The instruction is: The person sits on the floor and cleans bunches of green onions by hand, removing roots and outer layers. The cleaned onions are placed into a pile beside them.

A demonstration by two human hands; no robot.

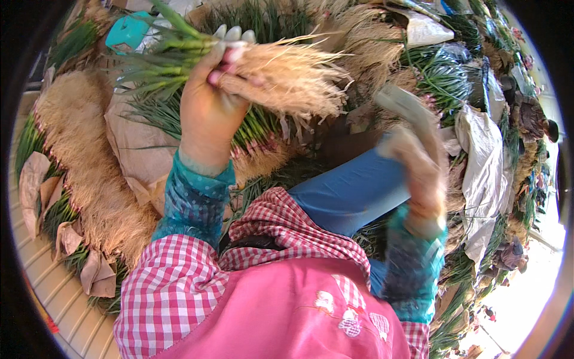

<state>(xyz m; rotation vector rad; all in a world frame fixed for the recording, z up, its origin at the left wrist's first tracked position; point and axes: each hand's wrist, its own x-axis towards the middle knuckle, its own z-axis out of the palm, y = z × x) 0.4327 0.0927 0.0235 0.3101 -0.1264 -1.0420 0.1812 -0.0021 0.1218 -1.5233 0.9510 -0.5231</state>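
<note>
My left hand (213, 98) grips a bunch of young allium plants, perhaps garlic or scallions, around their pinkish bulbs. Green leaves (166, 63) of the bunch point left, and its long straw-coloured roots (291, 72) fan out to the right. Pale coverings show on my fingertips. To the right, above the blue-trousered knee (354, 188), my right hand (417, 152) is blurred by motion. Its thumb and a pale-covered finger stand apart, and I see nothing held between them. Beneath the raised bunch lie more plants (258, 143) with pink bulbs and roots.
A long heap of rooted plants (85, 166) curves along the left, beside brown paper (139, 143). A turquoise object (128, 32) sits at upper left. On the right are bundled greens (441, 76) and a white plastic sheet (482, 179). A ribbed pale surface (58, 296) borders the lower left.
</note>
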